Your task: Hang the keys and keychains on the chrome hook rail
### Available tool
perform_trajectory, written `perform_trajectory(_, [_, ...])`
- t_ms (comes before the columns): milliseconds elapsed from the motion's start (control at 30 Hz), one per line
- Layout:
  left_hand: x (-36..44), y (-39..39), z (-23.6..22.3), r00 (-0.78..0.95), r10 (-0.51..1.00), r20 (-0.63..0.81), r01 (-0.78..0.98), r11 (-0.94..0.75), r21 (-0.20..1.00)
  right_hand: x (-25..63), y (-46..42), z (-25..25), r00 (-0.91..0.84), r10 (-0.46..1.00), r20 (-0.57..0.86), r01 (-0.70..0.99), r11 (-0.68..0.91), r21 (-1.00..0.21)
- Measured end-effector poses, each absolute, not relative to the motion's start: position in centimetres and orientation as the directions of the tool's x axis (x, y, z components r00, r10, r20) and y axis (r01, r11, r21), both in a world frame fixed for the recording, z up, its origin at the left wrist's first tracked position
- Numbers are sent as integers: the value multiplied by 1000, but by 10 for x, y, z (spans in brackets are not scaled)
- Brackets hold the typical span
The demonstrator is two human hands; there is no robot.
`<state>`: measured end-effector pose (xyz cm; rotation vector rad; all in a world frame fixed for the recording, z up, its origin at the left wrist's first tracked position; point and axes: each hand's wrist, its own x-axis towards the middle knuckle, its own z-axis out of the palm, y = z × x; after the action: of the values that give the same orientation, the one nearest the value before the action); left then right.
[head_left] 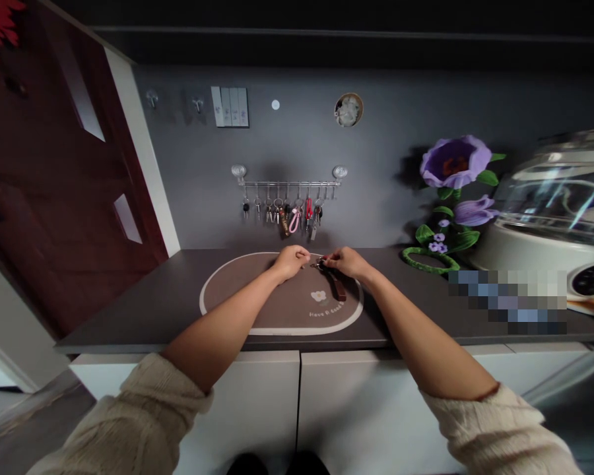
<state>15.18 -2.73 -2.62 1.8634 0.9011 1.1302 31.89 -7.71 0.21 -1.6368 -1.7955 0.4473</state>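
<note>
My right hand (347,262) pinches a bunch of keys (320,263) over the right part of an oval brown mat (247,297). A dark brown strap fob (338,287) hangs from the bunch toward the mat's printed flower and lettering. My left hand (292,262) is closed just left of the keys, its fingertips pressed together. Whatever lies between those fingers is too small to make out. Behind both hands, several key sets (278,211) dangle from a clear hook rail (292,184) fixed to the grey wall.
At the right stand a purple artificial flower (455,161) with a green base ring and a white appliance (539,254) with a clear lid. The dark counter (148,310) ends above white cabinet doors (247,389). A dark red door (79,165) is at the left.
</note>
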Motion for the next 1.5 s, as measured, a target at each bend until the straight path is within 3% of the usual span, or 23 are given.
perform_trajectory(200, [153, -34, -17, 360, 815, 454, 153, -532, 833, 315, -77, 0, -29, 972, 234, 523, 214, -825])
perform_trajectory(433, [152, -38, -11, 391, 776, 495, 82, -564, 821, 308, -84, 7, -89, 962, 257, 307, 272, -912])
perform_trajectory(900, [147, -47, 5, 412, 741, 530, -7, -579, 815, 302, -85, 8, -82, 944, 320, 83, 326, -942])
perform_trajectory(1500, [146, -48, 12, 330, 845, 421, -315, -322, 893, 293, -89, 13, -118, 920, 375, -45, 372, -927])
